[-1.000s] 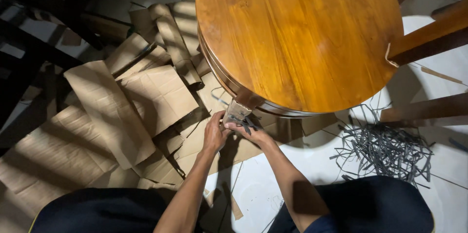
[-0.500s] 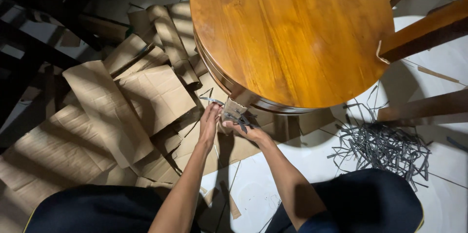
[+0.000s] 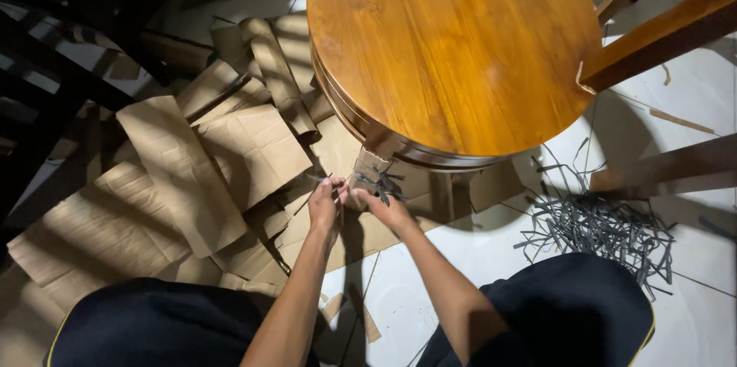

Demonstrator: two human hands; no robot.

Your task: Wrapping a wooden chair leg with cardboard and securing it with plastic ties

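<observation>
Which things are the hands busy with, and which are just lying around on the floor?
In hand:
left hand and right hand
cardboard-wrapped table leg
dark strap on that leg
round wooden table

Lying about:
torn cardboard sheets
pile of dark strap pieces
bare wooden legs

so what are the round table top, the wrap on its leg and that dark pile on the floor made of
The round table top looks like varnished wood: orange-brown grain with a glossy glare. The wrap on the leg, held by the left hand and right hand, looks like plain brown corrugated cardboard, matte and creased. The dark pile seems to be cut plastic strapping, thin grey strips, though that is less sure.
</observation>
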